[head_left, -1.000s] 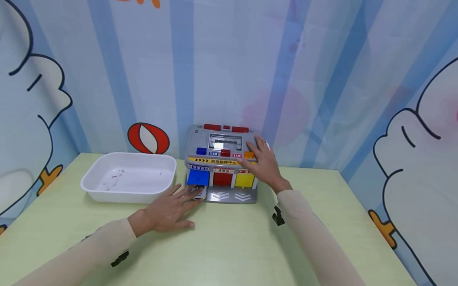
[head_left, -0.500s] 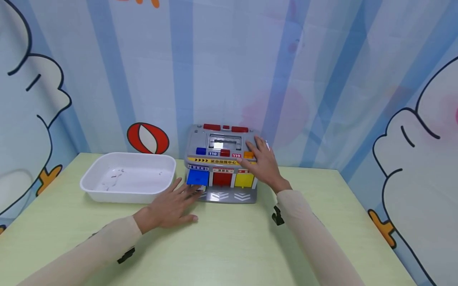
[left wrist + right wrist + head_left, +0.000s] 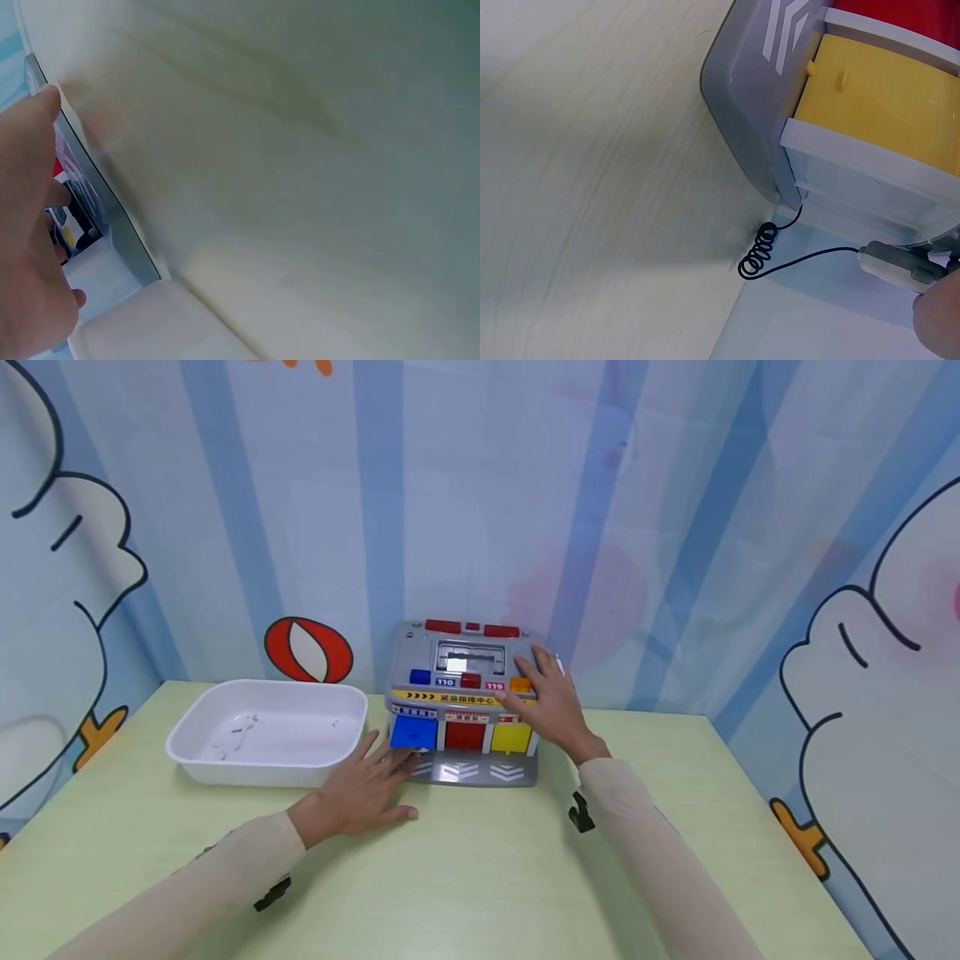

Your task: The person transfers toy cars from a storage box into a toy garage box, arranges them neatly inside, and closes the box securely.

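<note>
A toy rescue station with a grey roof and blue, red and yellow doors stands by the back wall. Its blue door is swung up, while the red door and yellow door hang down. My left hand reaches with extended fingers to the bay under the blue door. Within that bay, by the fingers, is a small black, white and yellow toy car, mostly hidden. My right hand rests on the roof's right end, fingers spread. Beside its fingertip hangs a toy handset.
A white plastic tray stands left of the station, close to my left wrist. A coiled black cord runs from the handset to the station. The pale table meets a striped blue backdrop.
My left hand has moved forward and slightly right. The small toy car, partly out in front of the bay earlier, has gone in beneath the blue door. My right hand has stayed put.
</note>
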Available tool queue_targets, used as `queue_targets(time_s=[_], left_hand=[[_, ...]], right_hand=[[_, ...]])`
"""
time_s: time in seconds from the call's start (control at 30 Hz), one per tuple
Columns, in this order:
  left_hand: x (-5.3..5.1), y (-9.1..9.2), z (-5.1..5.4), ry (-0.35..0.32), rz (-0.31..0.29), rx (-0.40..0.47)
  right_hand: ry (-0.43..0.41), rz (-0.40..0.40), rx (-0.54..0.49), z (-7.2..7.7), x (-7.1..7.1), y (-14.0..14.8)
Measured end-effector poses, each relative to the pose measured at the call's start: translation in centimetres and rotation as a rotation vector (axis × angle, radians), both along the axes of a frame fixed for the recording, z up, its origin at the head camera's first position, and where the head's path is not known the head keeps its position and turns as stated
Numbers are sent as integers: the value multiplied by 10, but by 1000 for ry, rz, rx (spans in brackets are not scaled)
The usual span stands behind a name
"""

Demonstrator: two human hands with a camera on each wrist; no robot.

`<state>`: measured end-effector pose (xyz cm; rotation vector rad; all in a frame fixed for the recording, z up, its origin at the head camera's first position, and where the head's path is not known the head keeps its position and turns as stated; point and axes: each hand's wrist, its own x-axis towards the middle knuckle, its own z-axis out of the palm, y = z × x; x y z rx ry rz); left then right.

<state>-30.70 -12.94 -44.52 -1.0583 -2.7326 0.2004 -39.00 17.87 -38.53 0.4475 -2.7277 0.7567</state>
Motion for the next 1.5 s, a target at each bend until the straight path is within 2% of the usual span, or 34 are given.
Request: queue_targets(time_s=[0.53, 0.83, 1.07, 1.27, 1.5], left_hand=[[2, 0, 4, -107, -4, 0], [1, -1, 3, -104, -10, 15], [3, -1, 6, -135, 5, 41], [11, 2, 11, -203, 19, 68], [31, 7, 18, -278, 11, 113]], right_hand=[[3, 12, -11, 1, 1, 0], [-12, 4, -5, 1, 1, -1], [-2, 3, -8, 0, 0, 0], [-2, -3, -4, 1, 0, 0], [-5, -8, 3, 2, 0, -1]])
